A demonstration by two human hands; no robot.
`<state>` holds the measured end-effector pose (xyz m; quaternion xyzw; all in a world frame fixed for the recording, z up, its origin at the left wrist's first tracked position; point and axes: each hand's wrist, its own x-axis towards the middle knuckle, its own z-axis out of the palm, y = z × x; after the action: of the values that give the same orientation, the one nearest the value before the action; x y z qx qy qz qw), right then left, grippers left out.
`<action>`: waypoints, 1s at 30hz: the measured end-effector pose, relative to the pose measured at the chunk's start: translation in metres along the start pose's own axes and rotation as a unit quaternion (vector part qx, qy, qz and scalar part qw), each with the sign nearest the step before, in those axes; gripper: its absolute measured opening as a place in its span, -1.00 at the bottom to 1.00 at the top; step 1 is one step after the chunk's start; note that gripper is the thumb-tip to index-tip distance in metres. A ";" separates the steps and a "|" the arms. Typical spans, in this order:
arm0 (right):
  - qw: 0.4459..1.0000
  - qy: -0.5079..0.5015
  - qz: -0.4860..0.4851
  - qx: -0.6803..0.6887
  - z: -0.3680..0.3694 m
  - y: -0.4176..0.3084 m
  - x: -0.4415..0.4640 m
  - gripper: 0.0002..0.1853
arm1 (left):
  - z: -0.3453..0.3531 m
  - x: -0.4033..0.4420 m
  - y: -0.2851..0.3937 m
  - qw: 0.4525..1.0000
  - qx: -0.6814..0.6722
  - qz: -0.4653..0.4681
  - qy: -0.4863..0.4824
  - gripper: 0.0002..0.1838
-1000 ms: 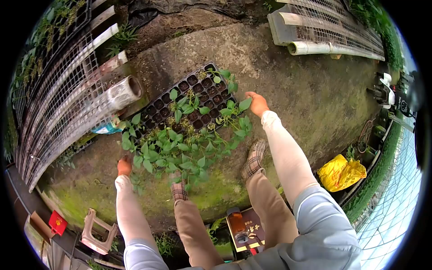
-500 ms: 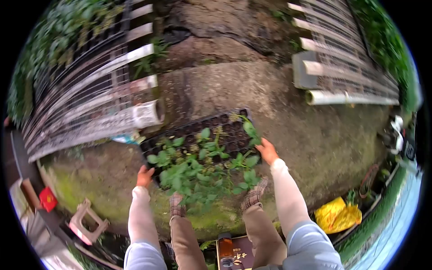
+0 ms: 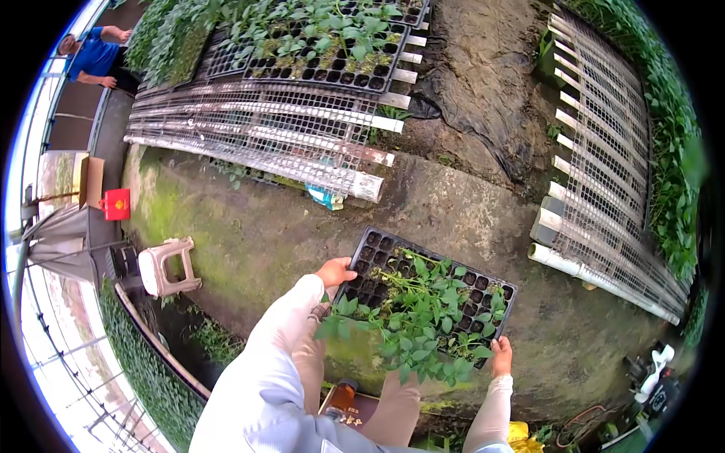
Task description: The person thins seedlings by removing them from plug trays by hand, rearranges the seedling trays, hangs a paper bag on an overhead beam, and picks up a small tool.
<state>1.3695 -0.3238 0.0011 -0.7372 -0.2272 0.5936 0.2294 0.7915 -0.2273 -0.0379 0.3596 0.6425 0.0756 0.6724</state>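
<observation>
A black seedling tray [image 3: 369, 254] with many small cells hangs in front of my legs, above the concrete. Leafy green seedlings [image 3: 427, 321] stand in part of it and droop over its near edge; other cells hold only soil. My left hand [image 3: 336, 272] grips the tray's left end, its fingers wrapped at the edge. At the lower right corner my right hand [image 3: 501, 356] holds the tray, fingers partly behind the rim.
Mesh benches stand left [image 3: 249, 121] and right [image 3: 604, 151], the left one bearing more trays [image 3: 325, 74]. A plastic stool [image 3: 170, 268], a red box [image 3: 116, 204], a bottle [image 3: 342, 395] and a yellow bag [image 3: 521, 438] lie around. A person [image 3: 94, 57] is at far left.
Both hands have closed on the tray's ends and lifted it off the ground. The view has turned left, bringing the left bench's trays and the other person into sight.
</observation>
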 end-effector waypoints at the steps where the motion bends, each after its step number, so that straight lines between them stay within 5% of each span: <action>1: 1.000 0.005 0.001 0.008 -0.006 -0.017 -0.012 -0.95 | -0.005 -0.015 0.020 1.000 -0.012 0.016 -0.009 -0.75; 9: 0.988 -0.080 -0.115 0.057 0.089 -0.170 -0.033 -0.74 | -0.161 -0.134 0.190 0.992 -0.072 0.011 0.105 -0.74; 18: 0.972 -0.144 -0.168 0.085 0.362 -0.330 0.046 -0.91 | -0.432 -0.082 0.179 0.967 0.041 0.009 0.250 -0.76; 23: 0.975 -0.116 -0.179 0.059 0.428 -0.348 0.110 -0.88 | -0.528 -0.013 0.157 0.957 0.112 -0.057 0.261 -0.78; 26: 0.983 -0.122 -0.124 0.059 0.442 -0.354 0.118 -0.86 | -0.566 0.017 0.134 0.964 0.027 0.093 0.247 -0.78; 30: 0.987 -0.121 -0.076 0.080 0.471 -0.358 0.117 -0.89 | -0.602 0.041 0.136 0.966 0.097 -0.068 0.232 -0.71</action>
<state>0.9085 0.0631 0.0394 -0.6202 -0.2604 0.6753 0.3025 0.2939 0.1278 0.0589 0.3516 0.8078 0.0486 0.4706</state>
